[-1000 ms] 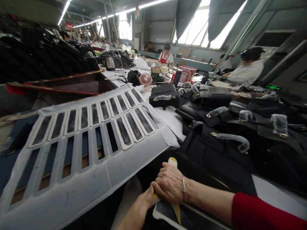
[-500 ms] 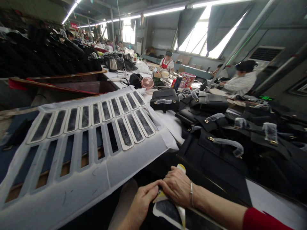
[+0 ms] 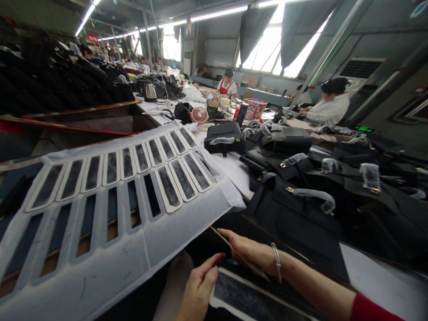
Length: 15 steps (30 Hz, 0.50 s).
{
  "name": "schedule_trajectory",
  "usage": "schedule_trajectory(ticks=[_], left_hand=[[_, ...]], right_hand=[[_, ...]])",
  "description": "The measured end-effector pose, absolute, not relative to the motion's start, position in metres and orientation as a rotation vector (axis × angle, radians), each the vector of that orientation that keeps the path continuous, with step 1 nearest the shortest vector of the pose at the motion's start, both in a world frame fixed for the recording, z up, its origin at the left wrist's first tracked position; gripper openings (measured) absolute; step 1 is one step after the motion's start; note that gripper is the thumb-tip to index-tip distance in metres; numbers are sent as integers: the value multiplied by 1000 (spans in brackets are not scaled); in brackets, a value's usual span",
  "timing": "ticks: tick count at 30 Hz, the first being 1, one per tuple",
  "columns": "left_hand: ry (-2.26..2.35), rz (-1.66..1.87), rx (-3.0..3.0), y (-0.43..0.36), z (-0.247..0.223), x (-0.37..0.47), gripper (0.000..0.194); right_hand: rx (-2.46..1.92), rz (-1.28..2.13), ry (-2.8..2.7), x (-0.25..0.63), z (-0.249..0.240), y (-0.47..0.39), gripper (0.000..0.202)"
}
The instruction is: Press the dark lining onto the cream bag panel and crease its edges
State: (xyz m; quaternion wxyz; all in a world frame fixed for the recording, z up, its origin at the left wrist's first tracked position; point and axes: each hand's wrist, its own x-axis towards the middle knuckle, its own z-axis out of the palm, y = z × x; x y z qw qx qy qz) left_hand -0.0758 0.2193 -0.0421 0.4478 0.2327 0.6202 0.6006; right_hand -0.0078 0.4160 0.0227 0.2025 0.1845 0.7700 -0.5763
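At the bottom centre, my left hand (image 3: 199, 285) grips the near-left end of a dark panel with a white border (image 3: 247, 294), its thumb along the edge. The panel's surface is mottled grey-black, and its right end runs out of the picture. Just above the panel is my right hand (image 3: 252, 253), with a bangle at the wrist. A thin, pale flat strip (image 3: 220, 237), seen nearly edge-on, lies along its fingers and palm. What that strip is made of I cannot tell. Beyond my hands, several similar bordered panels (image 3: 167, 188) lie in rows on a whitish sheet (image 3: 117, 272) with long cut-outs.
Black bags (image 3: 301, 214) with plastic-wrapped handles crowd the right side. A pink fan (image 3: 199, 115), a kettle (image 3: 149, 92) and a patterned box (image 3: 256, 109) stand farther back. Co-workers (image 3: 227, 84) sit at the far tables. Dark stacked goods (image 3: 50, 80) fill the left.
The curled yellow-and-white strip over the panel has come away, baring more of its dark face. My right hand has gone from a closed grip to straighter fingers along a flat strip. The view has shifted slightly.
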Motion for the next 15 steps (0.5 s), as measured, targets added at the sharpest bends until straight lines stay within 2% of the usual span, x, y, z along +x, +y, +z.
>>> schedule_trajectory(ticks=[4,6,11,15], left_hand=[[1530,1516,572,221,-39,-75,46],[1522,1532,565,223,-38,-74,44],[1446,1577,489,227,-42,-70,39],[1503,1599,517,230,-46,-70,39]], right_hand=[[356,-1775,2012,-12,19,421,107],[313,-1804,2040,-15,13,422,105],[400,-1531,2210,-22,-6,407,65],[319,-1392,2289,-24,-4,400,43]])
